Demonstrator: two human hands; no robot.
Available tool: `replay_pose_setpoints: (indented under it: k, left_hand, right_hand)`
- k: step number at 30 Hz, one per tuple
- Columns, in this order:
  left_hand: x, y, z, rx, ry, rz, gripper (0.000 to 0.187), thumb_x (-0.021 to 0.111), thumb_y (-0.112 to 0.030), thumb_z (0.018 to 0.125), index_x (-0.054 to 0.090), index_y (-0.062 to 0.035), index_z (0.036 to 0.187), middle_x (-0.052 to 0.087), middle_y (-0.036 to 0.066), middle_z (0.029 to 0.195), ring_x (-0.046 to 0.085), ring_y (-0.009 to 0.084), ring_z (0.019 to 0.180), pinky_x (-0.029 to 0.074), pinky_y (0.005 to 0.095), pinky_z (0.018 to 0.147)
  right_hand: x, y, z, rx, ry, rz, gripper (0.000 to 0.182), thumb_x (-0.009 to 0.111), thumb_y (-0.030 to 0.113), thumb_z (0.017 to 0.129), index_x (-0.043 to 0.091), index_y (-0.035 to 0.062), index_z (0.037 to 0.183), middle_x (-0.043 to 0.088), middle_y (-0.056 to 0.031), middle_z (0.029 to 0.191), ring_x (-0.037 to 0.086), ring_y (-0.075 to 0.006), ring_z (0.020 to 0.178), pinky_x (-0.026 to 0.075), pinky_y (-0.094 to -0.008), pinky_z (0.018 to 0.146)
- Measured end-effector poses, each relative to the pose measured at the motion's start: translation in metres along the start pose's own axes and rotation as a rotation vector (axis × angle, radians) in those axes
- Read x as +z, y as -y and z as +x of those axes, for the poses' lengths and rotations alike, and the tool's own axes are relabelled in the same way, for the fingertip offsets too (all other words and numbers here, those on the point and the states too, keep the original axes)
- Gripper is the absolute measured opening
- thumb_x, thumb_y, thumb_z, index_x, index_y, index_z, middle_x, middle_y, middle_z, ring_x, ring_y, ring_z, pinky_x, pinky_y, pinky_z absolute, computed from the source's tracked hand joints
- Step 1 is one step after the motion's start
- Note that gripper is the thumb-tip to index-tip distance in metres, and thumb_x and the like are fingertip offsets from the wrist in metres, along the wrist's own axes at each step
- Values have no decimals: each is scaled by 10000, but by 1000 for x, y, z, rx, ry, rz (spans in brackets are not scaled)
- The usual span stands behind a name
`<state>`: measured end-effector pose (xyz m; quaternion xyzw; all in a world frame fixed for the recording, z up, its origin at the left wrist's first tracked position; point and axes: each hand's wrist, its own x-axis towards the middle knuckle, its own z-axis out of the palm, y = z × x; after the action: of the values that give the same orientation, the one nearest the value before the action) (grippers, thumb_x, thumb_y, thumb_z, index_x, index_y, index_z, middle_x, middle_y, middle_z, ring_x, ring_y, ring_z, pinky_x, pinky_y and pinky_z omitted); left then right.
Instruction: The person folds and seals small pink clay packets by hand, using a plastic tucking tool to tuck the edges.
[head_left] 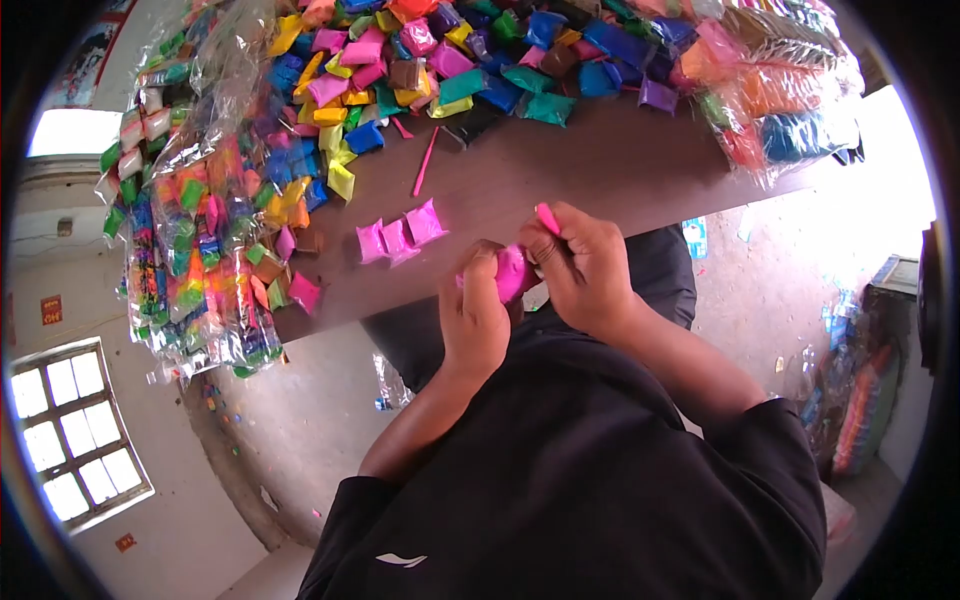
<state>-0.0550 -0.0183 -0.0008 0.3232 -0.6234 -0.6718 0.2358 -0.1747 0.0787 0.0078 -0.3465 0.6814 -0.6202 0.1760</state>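
My left hand point(474, 312) is closed around a rounded lump of pink modelling clay point(512, 274), close to the table's front edge. Right beside it, my right hand point(588, 268) pinches a slim bright pink piece point(547, 218) whose end pokes out above the thumb and fingers. Its other end is hidden in the hand, and I cannot tell if it is clay or a tool. The right fingertips are at the lump's side. Ahead on the table lie a few pink clay packets point(397, 238) in a row and a thin pink stick tool point(425, 162).
Many coloured clay packets point(450, 85) are heaped along the back of the brown table point(620, 165). Clear bags full of packets lie at the left point(215, 240) and far right point(775, 95). My lap is under the front edge. A barred window point(80, 435) is at lower left.
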Motion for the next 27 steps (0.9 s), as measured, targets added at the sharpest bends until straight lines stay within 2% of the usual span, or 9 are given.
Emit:
replay_pose_setpoints:
  k: [4,7,9,12,14,16,20,22,27]
  left_hand:
    - [2,-1,0,5,-100,-118,300,446,-198,1067,680,-17,1018,652,10,899,565,100,736,444,281,626]
    - [9,-25,-1,-7,-96,-49,285,472,-229,1059,685,-41,1034,648,-1,867,553,78,658,399,245,544]
    - [10,-29,-1,-23,-69,-14,283,493,-261,1049,691,-60,1049,640,-7,821,547,73,593,369,228,485]
    - [5,-24,-7,-42,-22,-76,271,494,-245,1054,683,-53,1078,637,-15,808,501,54,556,340,220,474]
    - [1,-23,-12,133,142,-32,250,495,-210,1067,629,-30,1178,624,-5,854,503,26,613,362,194,508]
    - [4,-27,-15,86,95,-12,235,506,-202,1060,620,-30,1172,607,-9,827,489,28,590,360,200,498]
    - [4,-30,-17,-96,87,-196,212,510,-215,1052,608,-29,1074,559,-16,743,458,43,523,354,229,456]
    - [1,-28,-15,-117,85,-206,212,505,-222,1046,603,-34,1040,547,-17,722,453,48,513,352,237,444]
    - [1,-33,-10,-257,38,-250,222,489,-233,1025,608,-47,997,521,-16,672,434,66,481,342,252,426]
  right_hand:
    - [-2,1,-2,151,-53,157,149,694,108,964,642,-32,974,678,-176,758,689,-286,671,516,-359,612]
    - [-7,10,-14,50,55,180,164,654,64,970,590,-22,1094,677,-193,796,685,-349,684,516,-386,611]
    - [-8,1,-19,-192,118,-98,213,635,30,959,539,-4,1146,662,-192,802,666,-397,691,512,-429,606]
    - [-8,3,-20,-304,114,-147,148,631,18,952,558,16,1080,649,-184,778,652,-416,682,501,-460,586]
    - [-8,-1,-18,-403,76,-173,124,639,-22,938,558,2,1029,635,-169,757,641,-382,626,480,-427,543]
    - [-10,-3,-13,-504,43,-194,115,648,-62,925,559,-12,978,622,-154,735,630,-347,571,459,-393,500]
    - [-15,-4,0,-286,-91,-289,146,670,-92,874,595,14,942,630,-155,726,653,-316,584,470,-384,510]
    - [-14,1,-2,-598,8,-147,123,670,-68,895,594,12,949,619,-157,700,654,-311,585,471,-379,520]
    - [-22,-1,-1,-311,70,-244,162,689,-85,869,595,8,962,648,-124,724,659,-314,610,489,-368,556]
